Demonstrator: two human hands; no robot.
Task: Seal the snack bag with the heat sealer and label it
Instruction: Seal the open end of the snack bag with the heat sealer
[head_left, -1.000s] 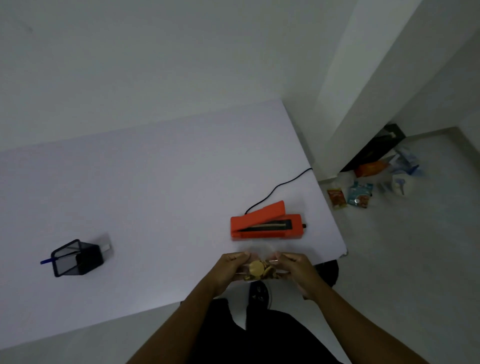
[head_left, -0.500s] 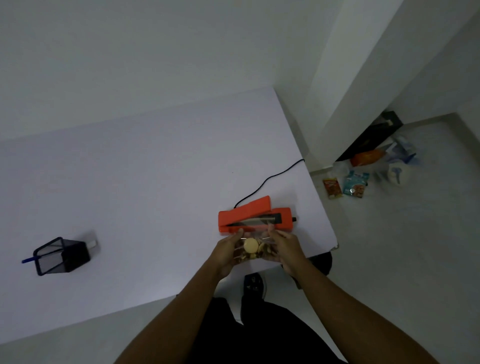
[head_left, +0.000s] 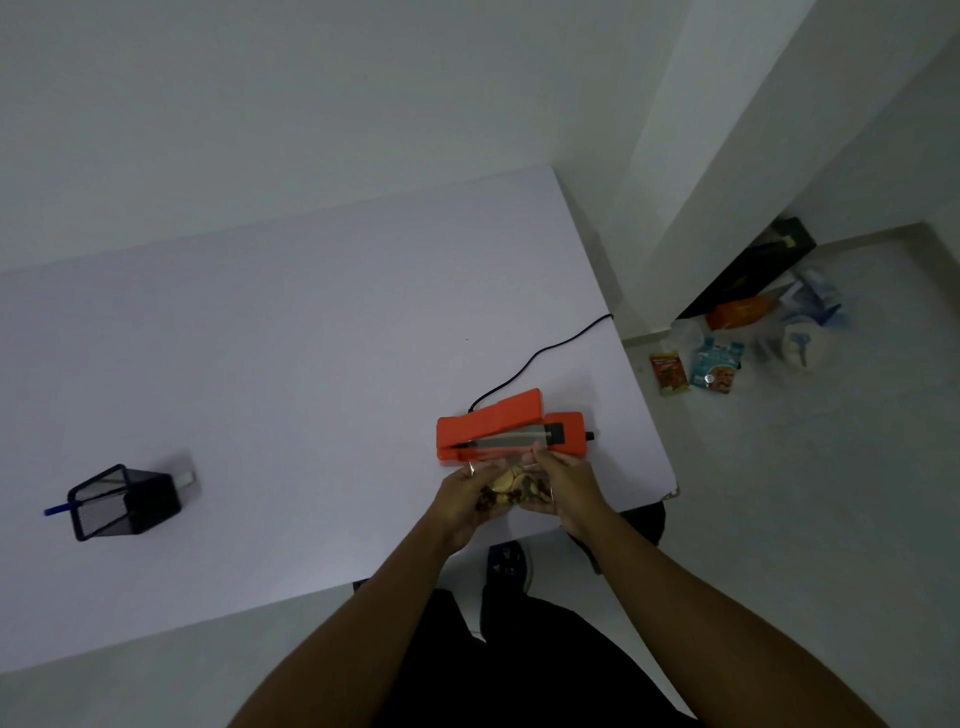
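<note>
A clear snack bag (head_left: 511, 491) with yellow chips and dark pieces is held between both hands near the table's front right. My left hand (head_left: 465, 501) grips its left side, my right hand (head_left: 563, 491) its right side and top corner. The bag's top edge lies against the front of the orange heat sealer (head_left: 511, 434), whose lid is raised, showing the grey sealing strip. A black mesh pen holder (head_left: 124, 501) with a blue pen (head_left: 57, 510) stands at the far left, with a small white label (head_left: 183, 478) beside it.
The sealer's black cord (head_left: 540, 358) runs back over the white table's (head_left: 291, 364) right edge. Several snack packets (head_left: 711, 364) and a black bag lie on the floor at the right by a wall corner. My feet show under the table's front edge.
Both hands carried the snack bag forward from the table's front edge up to the sealer, so that its top edge now reaches the sealer's open jaw.
</note>
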